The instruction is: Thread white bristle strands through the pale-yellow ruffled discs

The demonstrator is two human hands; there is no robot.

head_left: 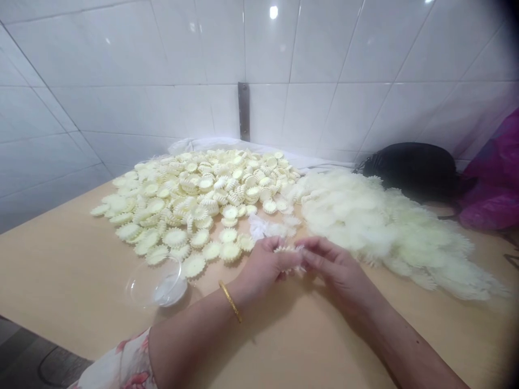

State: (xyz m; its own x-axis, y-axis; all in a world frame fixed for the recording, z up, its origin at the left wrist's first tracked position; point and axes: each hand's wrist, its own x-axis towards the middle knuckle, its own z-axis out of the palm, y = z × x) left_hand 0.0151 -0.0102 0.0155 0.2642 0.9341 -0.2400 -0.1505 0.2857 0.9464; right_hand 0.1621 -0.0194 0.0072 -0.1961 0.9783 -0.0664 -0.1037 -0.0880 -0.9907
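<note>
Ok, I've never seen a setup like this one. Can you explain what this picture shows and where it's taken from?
There's no machine here. This single picture comes from a camera worn on a person's head, looking forward and down, so the two arms reaching in from the bottom are that person's own. Together, the left hand, with a gold bangle on its wrist, and the right hand hold a small frilly cream piece. On the wooden table lie a big pile of ridged cream discs, a fluffy pale heap and a clear plastic bowl. Behind are a black bag, pink plastic and a white tiled wall.
</note>
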